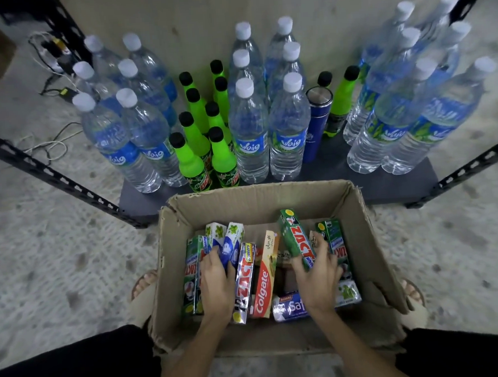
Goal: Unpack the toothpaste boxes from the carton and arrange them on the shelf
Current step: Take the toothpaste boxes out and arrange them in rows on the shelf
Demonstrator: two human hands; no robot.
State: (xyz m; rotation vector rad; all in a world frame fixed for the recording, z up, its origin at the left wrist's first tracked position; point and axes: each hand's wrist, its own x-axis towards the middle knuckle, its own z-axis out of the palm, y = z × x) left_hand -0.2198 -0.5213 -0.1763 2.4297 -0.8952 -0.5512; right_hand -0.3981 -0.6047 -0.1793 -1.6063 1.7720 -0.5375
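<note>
At the bottom of the frame two bare forearms reach into an open cardboard carton (370, 239) that sits on the floor at lower centre. The left hand (217, 280) curls its fingers round two blue-and-white toothpaste boxes (226, 242) standing at the carton's left side. The right hand (320, 274) grips a green Zact box (296, 235), tilted up above the others. Between the hands lie a silver Zact box (244, 279) and a red Colgate box (265, 283), with more boxes packed around them. Beyond the carton, across the middle and upper frame, the dark shelf (387, 185) carries rows of clear water bottles (250, 135), green soda bottles (192, 159) and a blue flask (317, 126).
</note>
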